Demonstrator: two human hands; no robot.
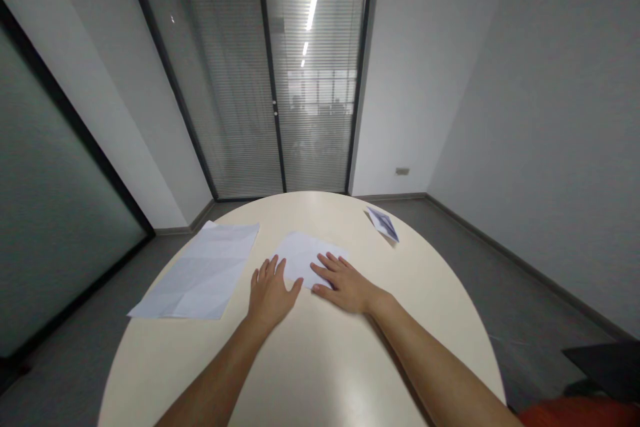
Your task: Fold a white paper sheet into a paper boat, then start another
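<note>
Head view: two hands [273, 292] [346, 284], three papers [305, 250] [200, 273] [385, 225]

A paper sheet [303, 248] lies on the bench [310, 367], the left hand [271, 292] at its left edge, the right hand [346, 285] over its right side; another sheet [203, 273] sits left, a folded paper [383, 223] back right, a glass partition [230, 127] behind.

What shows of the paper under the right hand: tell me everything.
The white paper is plain where it shows, thin-looking, and lies flat on the pale, round-edged table. The right hand rests spread on its right part; the left hand overlaps its left edge, contact unclear. The hands hide part of its outline.
</note>
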